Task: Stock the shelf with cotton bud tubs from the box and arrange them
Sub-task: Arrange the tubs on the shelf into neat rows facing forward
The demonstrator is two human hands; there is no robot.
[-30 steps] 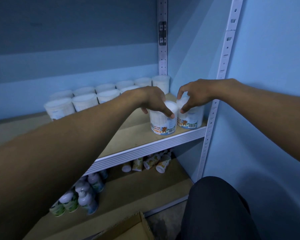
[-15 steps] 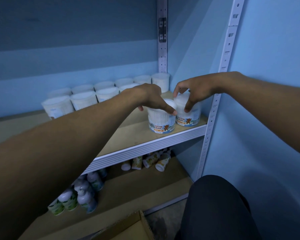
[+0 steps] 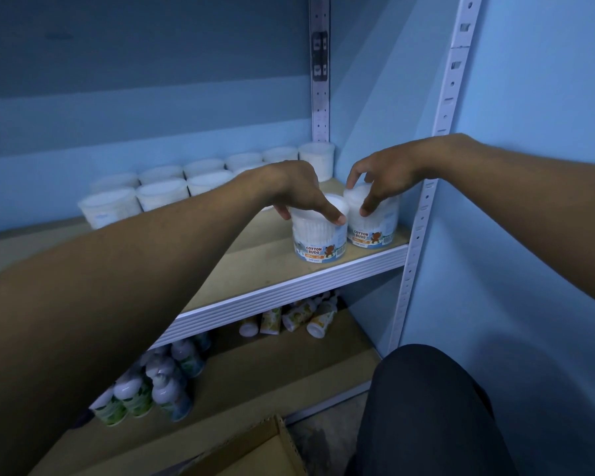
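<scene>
— What's on the lower wooden shelf board (image 3: 289, 365) beneath where I'm working?

— A cluster of small white-capped bottles with green and blue labels (image 3: 152, 389) stands at its left. Further back, several small yellow-and-orange labelled bottles (image 3: 299, 316) lie tipped on their sides.

— And around me?

— Pale blue walls (image 3: 536, 97), perforated white metal uprights (image 3: 447, 97), and my knee in dark trousers (image 3: 423, 417) at the lower right.

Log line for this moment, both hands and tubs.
left hand: grips left clear cotton bud tub | right hand: grips right clear cotton bud tub | both upright, wooden shelf front edge
</scene>
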